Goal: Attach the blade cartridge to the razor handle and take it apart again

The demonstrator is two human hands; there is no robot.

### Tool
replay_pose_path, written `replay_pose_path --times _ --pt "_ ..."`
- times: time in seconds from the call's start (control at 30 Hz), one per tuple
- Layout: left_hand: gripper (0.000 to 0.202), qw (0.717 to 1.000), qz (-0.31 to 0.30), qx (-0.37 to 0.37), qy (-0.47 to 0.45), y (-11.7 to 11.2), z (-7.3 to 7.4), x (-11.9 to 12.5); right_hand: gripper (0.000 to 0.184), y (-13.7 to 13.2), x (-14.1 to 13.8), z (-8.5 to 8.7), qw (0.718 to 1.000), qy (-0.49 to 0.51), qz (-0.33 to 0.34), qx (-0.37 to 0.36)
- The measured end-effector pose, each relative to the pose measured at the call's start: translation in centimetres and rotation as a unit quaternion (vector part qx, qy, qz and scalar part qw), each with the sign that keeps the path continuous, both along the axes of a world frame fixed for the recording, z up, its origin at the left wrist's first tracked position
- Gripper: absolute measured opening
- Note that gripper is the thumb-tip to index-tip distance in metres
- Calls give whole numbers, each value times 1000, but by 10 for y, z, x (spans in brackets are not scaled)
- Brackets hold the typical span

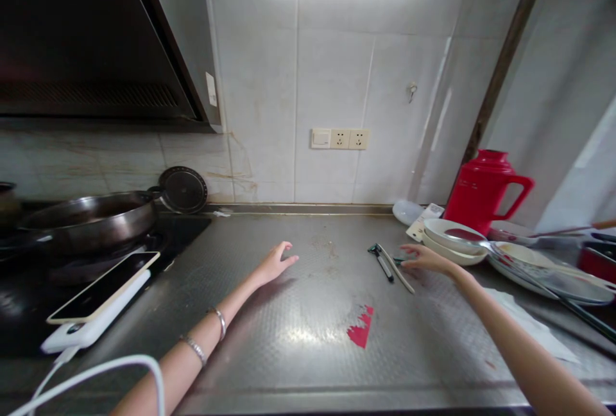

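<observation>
Right of the frame's centre, a green-headed razor [384,266] and a pale curved strip [396,269] lie side by side on the steel counter [269,358]. The right hand [426,258] reaches a small green piece [398,262] just beside them; whether its fingers have closed on it, I cannot tell. The left hand [276,266], near mid-frame, is empty, thumb and fingers apart. The handling seems barely begun: razor and strip lie unlifted, as does the torn red scrap [360,331] at lower centre-right.
</observation>
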State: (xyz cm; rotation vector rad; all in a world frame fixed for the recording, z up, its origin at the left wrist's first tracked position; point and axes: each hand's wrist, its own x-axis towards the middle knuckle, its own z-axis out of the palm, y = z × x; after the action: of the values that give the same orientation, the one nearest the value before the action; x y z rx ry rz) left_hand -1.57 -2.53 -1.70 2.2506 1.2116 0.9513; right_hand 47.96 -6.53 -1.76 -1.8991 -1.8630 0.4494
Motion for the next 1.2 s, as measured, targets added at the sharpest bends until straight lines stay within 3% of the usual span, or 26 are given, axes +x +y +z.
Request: replay_pose_path --times 0.13,0.23,0.6,0.87,1.03,1.2 --pt "32 998 57 2 14 7 -3 -16 44 7 -18 6 994 -20 -45 98" --pt "29 994 101 9 28 13 -7 -33 37 13 -40 11 990 -21 -34 135" --pt "28 972 209 26 105 11 -18 -97 36 17 -138 1 985 -65 73 143" --pt "42 960 181 40 209 1 -17 -99 40 5 -189 -22 980 -119 97 130" --pt "49 946 166 21 276 -1 -18 -98 40 2 -197 -34 977 -135 62 153" --pt "47 944 166 21 286 -1 -15 -97 40 1 -197 -35 974 -153 48 159"
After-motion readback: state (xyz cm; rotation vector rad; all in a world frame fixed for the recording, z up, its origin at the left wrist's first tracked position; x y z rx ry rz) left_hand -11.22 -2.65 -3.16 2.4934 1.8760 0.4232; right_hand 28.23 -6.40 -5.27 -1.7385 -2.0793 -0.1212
